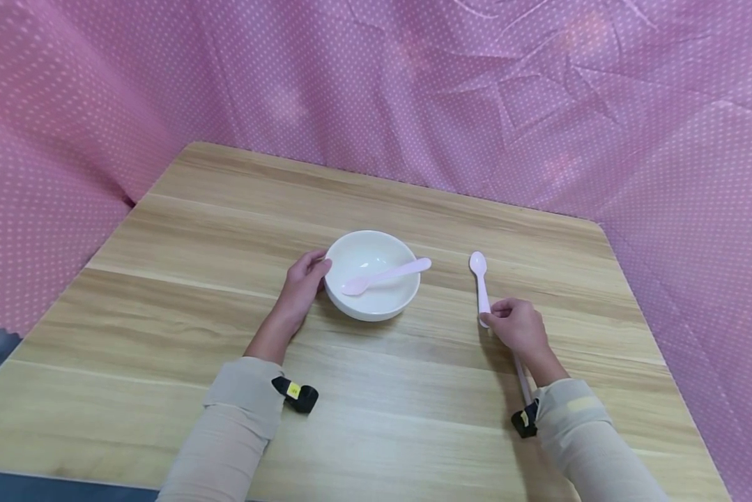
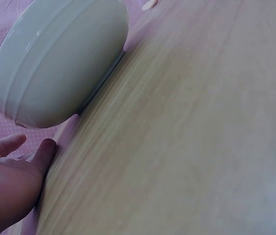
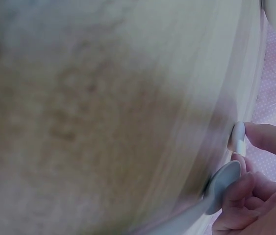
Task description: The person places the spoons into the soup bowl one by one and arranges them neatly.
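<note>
A white bowl point(image 1: 376, 310) stands upright on the table, with a pale pink spoon point(image 1: 385, 275) resting inside and its handle over the right rim. My left hand point(image 1: 300, 286) holds the bowl at its left side, thumb on the rim. In the left wrist view the outside of the bowl point(image 2: 64, 63) shows, the other fingers low beside it. To the right, my right hand point(image 1: 520, 328) pinches the handle end of a second pale spoon point(image 1: 481, 282), whose scoop points away from me. Under that hand lies a third spoon point(image 3: 224, 183), its scoop beside the curled fingers.
The wood-grain table point(image 1: 376, 425) has a far edge that meets a pink dotted curtain point(image 1: 350, 90), which also hangs along both sides. A black wrist camera point(image 1: 297, 394) sits on the left sleeve, and another camera point(image 1: 526, 420) on the right one.
</note>
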`<state>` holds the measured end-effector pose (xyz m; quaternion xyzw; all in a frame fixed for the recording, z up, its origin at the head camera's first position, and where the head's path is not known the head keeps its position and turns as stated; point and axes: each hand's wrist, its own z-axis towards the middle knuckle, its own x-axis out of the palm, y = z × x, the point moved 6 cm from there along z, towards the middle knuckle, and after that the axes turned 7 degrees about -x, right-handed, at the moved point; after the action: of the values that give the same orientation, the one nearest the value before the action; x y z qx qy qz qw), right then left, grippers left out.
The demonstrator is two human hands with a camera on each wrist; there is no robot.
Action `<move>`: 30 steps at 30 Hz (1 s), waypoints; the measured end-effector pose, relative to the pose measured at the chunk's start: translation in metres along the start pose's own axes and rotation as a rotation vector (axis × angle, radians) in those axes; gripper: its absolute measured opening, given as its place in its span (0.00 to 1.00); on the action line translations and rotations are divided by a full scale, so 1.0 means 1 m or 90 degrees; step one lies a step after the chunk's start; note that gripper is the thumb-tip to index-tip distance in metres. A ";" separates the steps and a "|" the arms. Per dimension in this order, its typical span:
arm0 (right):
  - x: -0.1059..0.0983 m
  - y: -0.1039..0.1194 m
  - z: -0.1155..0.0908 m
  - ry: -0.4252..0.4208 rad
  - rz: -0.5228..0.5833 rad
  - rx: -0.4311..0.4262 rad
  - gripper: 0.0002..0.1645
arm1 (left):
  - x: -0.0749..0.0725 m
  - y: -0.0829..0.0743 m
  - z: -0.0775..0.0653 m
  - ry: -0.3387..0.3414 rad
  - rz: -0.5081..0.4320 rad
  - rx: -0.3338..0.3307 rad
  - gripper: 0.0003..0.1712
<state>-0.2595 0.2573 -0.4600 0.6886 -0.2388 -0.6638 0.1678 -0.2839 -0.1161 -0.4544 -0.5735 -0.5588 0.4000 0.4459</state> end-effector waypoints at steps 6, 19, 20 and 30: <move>0.001 0.001 0.000 0.006 0.001 0.002 0.18 | -0.001 0.006 0.007 0.001 -0.005 0.002 0.29; 0.002 -0.001 0.000 0.008 -0.011 0.010 0.17 | -0.005 0.026 0.026 -0.016 -0.004 0.024 0.29; 0.002 -0.001 0.001 0.007 -0.012 0.010 0.17 | -0.005 0.026 0.026 -0.015 -0.003 0.024 0.29; 0.002 0.001 0.000 -0.003 -0.030 0.004 0.16 | -0.006 0.026 0.026 -0.018 -0.006 0.021 0.29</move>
<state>-0.2597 0.2555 -0.4610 0.6931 -0.2249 -0.6683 0.1497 -0.3014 -0.1195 -0.4864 -0.5577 -0.5610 0.4150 0.4496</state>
